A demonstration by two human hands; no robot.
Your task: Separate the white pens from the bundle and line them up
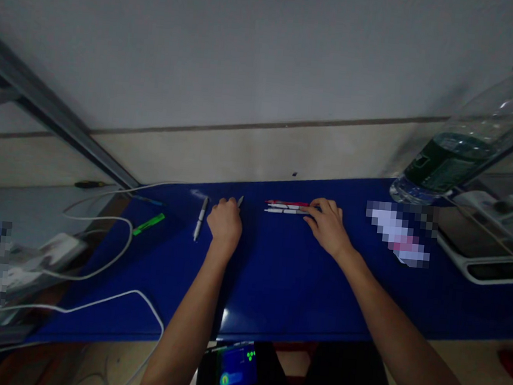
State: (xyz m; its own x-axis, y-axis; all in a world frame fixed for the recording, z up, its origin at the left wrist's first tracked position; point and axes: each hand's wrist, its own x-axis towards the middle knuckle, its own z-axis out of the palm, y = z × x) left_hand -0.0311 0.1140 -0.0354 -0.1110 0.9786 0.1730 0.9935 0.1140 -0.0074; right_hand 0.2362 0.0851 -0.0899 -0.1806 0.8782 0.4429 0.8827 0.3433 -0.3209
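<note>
My left hand point(225, 223) is closed over the blue tabletop around a pen point(240, 200), of which just one grey end shows past the fingers. To its left, another white-and-grey pen point(200, 219) lies by itself, pointing away from me. On the right, a red pen point(285, 203) and two white pens point(279, 211) lie side by side across the table. The fingers and thumb of my right hand point(329, 226) close on the right ends of these pens and hide them.
A green object point(148, 224) and white cables point(130, 238) are at the left. A large clear bottle point(448, 155) stands at the back right, near a white device with a dark panel point(477, 236). A lit screen point(237, 367) sits below the table's front edge point(293, 338).
</note>
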